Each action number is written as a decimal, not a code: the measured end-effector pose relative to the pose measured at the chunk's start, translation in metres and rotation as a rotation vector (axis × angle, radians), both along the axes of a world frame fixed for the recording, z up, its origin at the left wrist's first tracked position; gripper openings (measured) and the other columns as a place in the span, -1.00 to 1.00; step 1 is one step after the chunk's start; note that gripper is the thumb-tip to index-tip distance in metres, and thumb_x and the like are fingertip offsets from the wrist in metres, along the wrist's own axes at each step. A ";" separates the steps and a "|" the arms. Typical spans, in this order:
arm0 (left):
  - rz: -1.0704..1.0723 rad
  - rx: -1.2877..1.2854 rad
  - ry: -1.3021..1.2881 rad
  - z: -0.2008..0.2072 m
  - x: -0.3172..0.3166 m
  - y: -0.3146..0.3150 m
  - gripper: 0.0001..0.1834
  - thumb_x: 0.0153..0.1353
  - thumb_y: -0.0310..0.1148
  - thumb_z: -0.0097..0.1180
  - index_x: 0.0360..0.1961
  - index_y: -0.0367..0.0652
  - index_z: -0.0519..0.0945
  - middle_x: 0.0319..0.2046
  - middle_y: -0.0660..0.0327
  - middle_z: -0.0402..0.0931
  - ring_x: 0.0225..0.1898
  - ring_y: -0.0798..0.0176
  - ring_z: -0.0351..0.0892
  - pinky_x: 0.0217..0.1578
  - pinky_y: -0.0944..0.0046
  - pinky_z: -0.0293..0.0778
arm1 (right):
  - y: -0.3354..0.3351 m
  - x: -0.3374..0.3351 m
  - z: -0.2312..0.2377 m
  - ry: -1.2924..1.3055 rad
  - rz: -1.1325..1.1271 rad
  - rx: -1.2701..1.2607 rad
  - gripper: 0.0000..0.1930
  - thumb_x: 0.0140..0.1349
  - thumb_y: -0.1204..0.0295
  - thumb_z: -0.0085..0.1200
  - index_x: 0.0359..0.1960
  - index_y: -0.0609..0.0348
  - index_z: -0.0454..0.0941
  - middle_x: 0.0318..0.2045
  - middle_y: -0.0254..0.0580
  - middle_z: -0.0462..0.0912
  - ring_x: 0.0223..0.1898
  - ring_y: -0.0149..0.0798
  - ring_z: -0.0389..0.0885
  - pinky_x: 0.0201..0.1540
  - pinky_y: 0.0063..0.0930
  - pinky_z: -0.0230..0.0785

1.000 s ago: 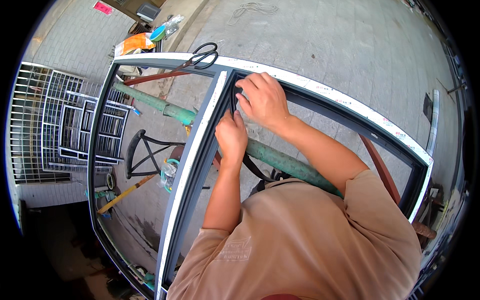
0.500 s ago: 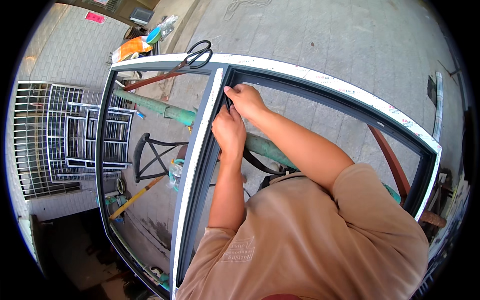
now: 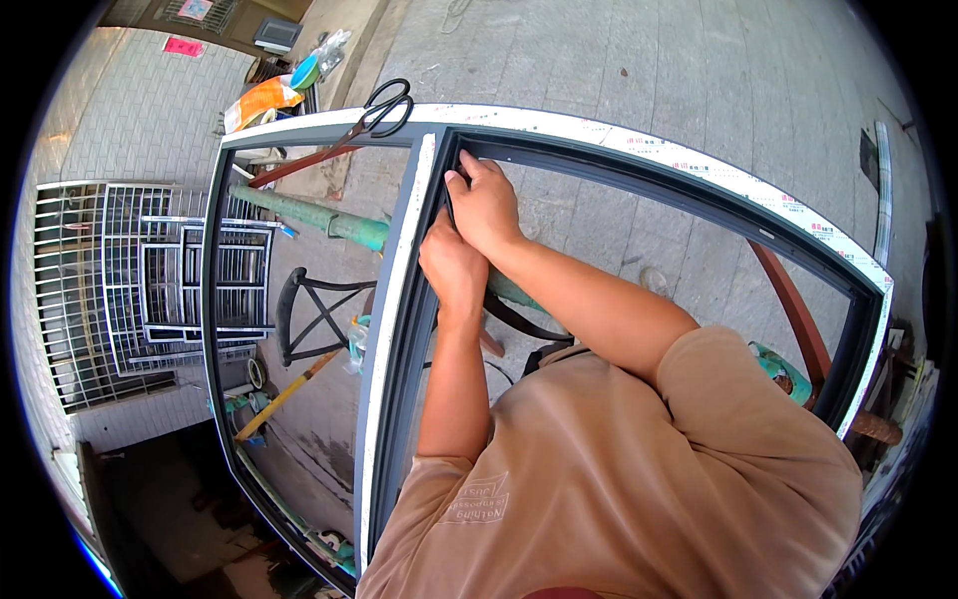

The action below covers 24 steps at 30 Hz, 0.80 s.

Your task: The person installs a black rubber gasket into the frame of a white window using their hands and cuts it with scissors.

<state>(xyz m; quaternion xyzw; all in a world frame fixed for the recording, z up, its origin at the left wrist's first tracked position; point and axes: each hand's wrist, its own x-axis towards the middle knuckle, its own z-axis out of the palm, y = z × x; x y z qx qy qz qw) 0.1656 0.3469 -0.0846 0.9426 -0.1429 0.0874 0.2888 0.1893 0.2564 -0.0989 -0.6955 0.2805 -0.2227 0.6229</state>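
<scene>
A large dark grey window frame (image 3: 559, 150) with white protective film lies in front of me, split by a filmed middle bar (image 3: 397, 250). Both hands are at the upper end of this bar, near the inner corner of the right opening. My right hand (image 3: 486, 203) is closed, thumb and forefinger pressing along the bar's inner edge at a thin black sealing strip (image 3: 449, 205), of which little shows. Just below and touching it, my left hand (image 3: 455, 264) is closed, its fingertips at the same strip and partly hidden. Black-handled scissors (image 3: 385, 108) rest on the far rail.
A green pipe support (image 3: 309, 217) and red-brown bars (image 3: 788, 309) pass beneath the frame. A black chair back (image 3: 299, 314) shows through the left opening. Metal grilles (image 3: 130, 290) lean on the left wall. An orange-white sack (image 3: 261, 103) lies at the far left.
My right hand has slid a little farther up the bar toward the corner, its forefinger now reaching out. My left hand stays close below. The view has shifted slightly.
</scene>
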 end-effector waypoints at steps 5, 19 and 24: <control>0.045 0.069 0.070 0.008 0.000 -0.003 -0.64 0.56 -0.24 0.12 -0.16 -0.39 0.72 -0.26 -0.37 0.72 -0.14 -0.51 0.74 -0.07 -0.33 0.60 | -0.010 0.008 -0.003 0.004 -0.033 0.027 -0.52 0.45 0.15 0.34 0.17 0.34 0.77 -0.15 0.13 0.84 -0.07 0.11 0.85 0.03 -0.11 0.67; 0.036 0.007 0.027 0.008 -0.001 -0.009 -0.57 0.60 -0.21 0.14 -0.34 -0.40 0.62 -0.42 -0.33 0.66 -0.32 -0.52 0.66 -0.24 -0.27 0.52 | -0.019 0.031 0.000 0.052 -0.056 0.794 -0.60 0.35 0.15 0.53 -0.36 0.27 0.72 -0.48 -0.28 0.65 -0.52 -0.38 0.48 -0.49 -0.34 0.31; 0.070 0.012 0.093 0.013 -0.001 -0.005 -0.66 0.55 -0.24 0.15 -0.21 -0.36 0.70 -0.33 -0.37 0.70 -0.22 -0.52 0.73 -0.14 -0.33 0.58 | -0.015 0.019 0.019 0.063 -0.065 0.954 -0.58 0.34 0.12 0.54 -0.40 0.21 0.67 -0.45 -0.29 0.63 -0.56 -0.39 0.45 -0.53 -0.34 0.26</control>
